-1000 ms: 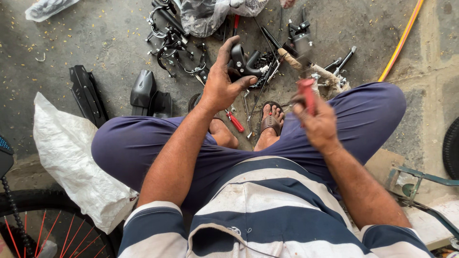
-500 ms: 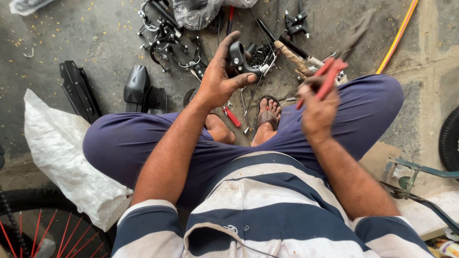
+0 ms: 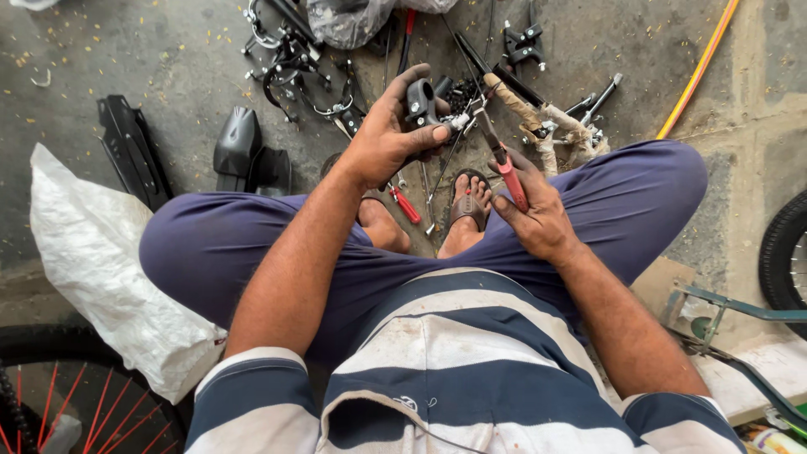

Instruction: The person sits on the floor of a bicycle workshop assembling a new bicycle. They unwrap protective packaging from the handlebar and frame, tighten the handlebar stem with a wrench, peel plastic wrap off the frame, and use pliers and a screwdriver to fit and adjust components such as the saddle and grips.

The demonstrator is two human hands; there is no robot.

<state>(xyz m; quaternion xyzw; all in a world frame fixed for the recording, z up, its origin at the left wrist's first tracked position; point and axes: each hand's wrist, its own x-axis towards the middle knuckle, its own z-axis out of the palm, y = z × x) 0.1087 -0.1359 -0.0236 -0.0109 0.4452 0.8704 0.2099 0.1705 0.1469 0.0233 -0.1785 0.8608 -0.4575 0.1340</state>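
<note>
Head: pliers (image 3: 503, 164) tips hidden behind brake part (image 3: 420, 102).

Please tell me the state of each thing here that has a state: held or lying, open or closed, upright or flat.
Left hand: closed around the black brake lever.
Black brake lever: held up off the floor.
Right hand: gripping the red-handled pliers.
Red-handled pliers: held, tip at the lever; jaws too small to judge.
White sack: lying flat, crumpled.
Yellow hose: lying on the floor.
Spoked wheel: partly out of view.
</note>
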